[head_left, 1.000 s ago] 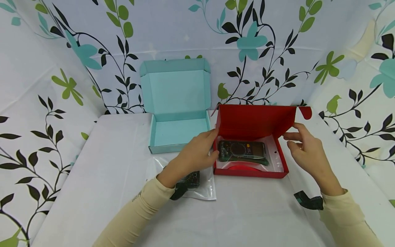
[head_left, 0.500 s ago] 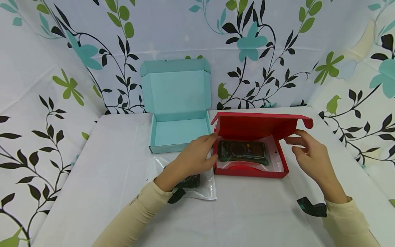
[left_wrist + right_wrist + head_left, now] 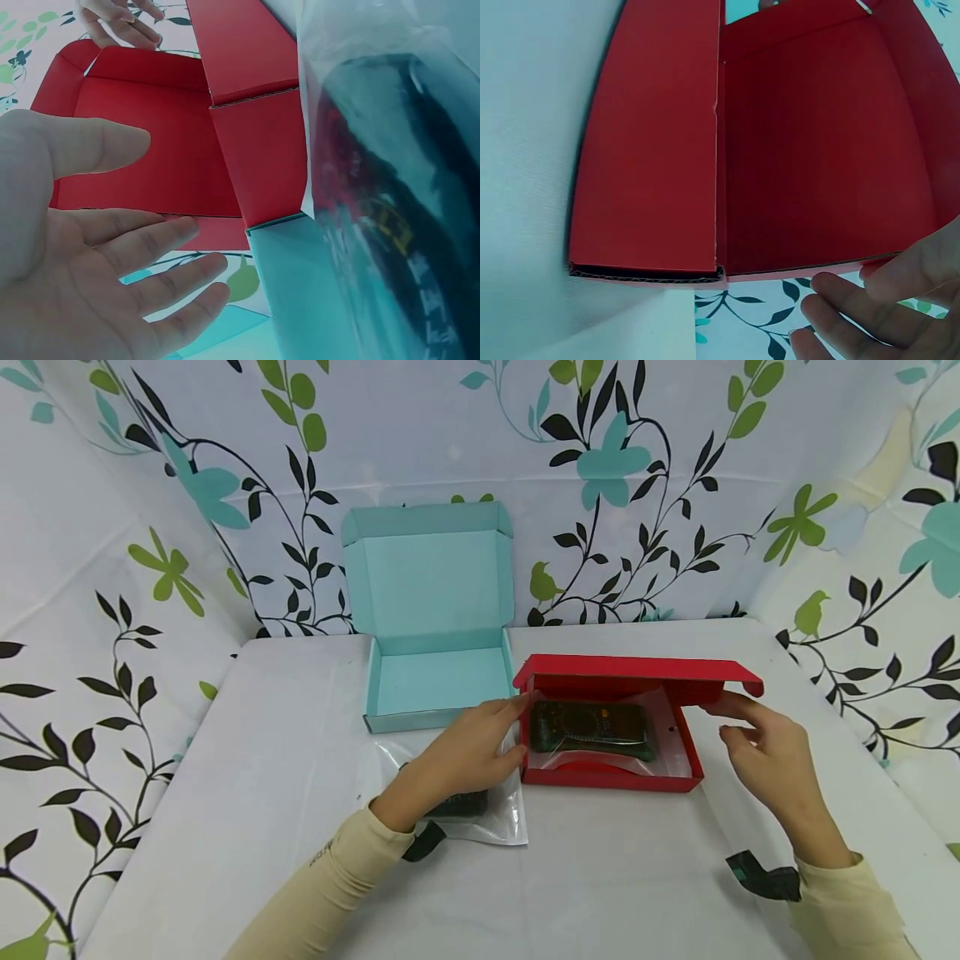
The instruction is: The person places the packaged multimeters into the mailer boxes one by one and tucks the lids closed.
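Note:
A red cardboard box (image 3: 607,778) stands on the table, its lid (image 3: 630,667) tilted forward and partly lowered over it. Inside lies a dark multimeter (image 3: 588,725) in a clear plastic bag. My left hand (image 3: 476,743) is at the box's left side, fingertips right at the lid's left edge; in the left wrist view its fingers look straight. On the other side, my right hand (image 3: 772,756) has its forefinger against the lid's right end, thumb apart. The right wrist view shows thumb and fingertips close to the red lid panel (image 3: 817,150).
An open teal box (image 3: 427,720) stands left of the red one, lid upright against the patterned cloth backdrop (image 3: 450,435). Under my left forearm lies a second bagged dark device (image 3: 461,804), partly hidden. Black straps (image 3: 761,877) hang at the wrists.
The red lid has come forward and down from nearly upright. My right hand has shifted slightly right and down along with it; my left hand has barely moved.

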`<state>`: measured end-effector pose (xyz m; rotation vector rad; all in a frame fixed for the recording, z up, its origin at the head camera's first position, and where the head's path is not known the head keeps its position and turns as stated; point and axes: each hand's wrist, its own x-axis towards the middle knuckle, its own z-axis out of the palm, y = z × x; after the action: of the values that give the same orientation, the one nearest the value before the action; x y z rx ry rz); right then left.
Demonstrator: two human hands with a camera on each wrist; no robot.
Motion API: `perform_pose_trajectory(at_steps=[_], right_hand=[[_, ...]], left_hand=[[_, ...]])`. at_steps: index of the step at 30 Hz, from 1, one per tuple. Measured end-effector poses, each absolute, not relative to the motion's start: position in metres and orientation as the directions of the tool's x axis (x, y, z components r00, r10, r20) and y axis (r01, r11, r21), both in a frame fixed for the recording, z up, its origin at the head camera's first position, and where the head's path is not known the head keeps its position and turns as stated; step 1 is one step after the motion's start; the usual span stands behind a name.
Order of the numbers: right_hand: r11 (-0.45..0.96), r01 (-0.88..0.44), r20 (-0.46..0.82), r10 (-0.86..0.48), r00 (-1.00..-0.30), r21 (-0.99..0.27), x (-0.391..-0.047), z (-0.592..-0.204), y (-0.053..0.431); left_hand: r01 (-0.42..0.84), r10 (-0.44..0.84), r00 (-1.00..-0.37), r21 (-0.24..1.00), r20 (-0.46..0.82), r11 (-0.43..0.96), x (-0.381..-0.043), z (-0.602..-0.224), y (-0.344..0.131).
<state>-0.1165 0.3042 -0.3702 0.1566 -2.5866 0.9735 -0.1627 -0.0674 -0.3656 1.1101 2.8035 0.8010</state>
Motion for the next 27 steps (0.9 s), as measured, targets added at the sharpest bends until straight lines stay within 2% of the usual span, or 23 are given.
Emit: perform_pose_trajectory(at_steps=[6,12,16,19,23,27], right_hand=[[0.739,-0.191,0.348,0.063,-0.935,-0.646,-0.111,-0.376,0.306],[0.721,-0.147,0.289,0.077,-0.954,-0.677,-0.107,-0.379,0.310],[0.731,-0.097,0.256,0.109,-0.961,-0.676,-0.108,-0.375,0.318],[0.740,-0.098,0.257,0.104,-0.961,-0.666,-0.107,-0.369,0.324],[0.746,-0.129,0.269,0.069,-0.961,-0.653,-0.102,-0.362,0.324],[0.751,-0.142,0.333,0.108,-0.937,-0.645,-0.097,-0.358,0.314]], left_hand=[[0.647,0.660,-0.735,0.455,0.155,0.612,-0.163,-0.370,-0.072],[0.596,0.619,-0.771,0.508,0.148,0.621,-0.165,-0.370,-0.080],[0.580,0.562,-0.791,0.590,0.242,0.562,-0.163,-0.364,-0.084],[0.643,0.562,-0.747,0.604,0.356,0.471,-0.160,-0.357,-0.083],[0.735,0.574,-0.665,0.554,0.477,0.391,-0.155,-0.352,-0.079],[0.760,0.552,-0.645,0.516,0.528,0.394,-0.152,-0.350,-0.074]])
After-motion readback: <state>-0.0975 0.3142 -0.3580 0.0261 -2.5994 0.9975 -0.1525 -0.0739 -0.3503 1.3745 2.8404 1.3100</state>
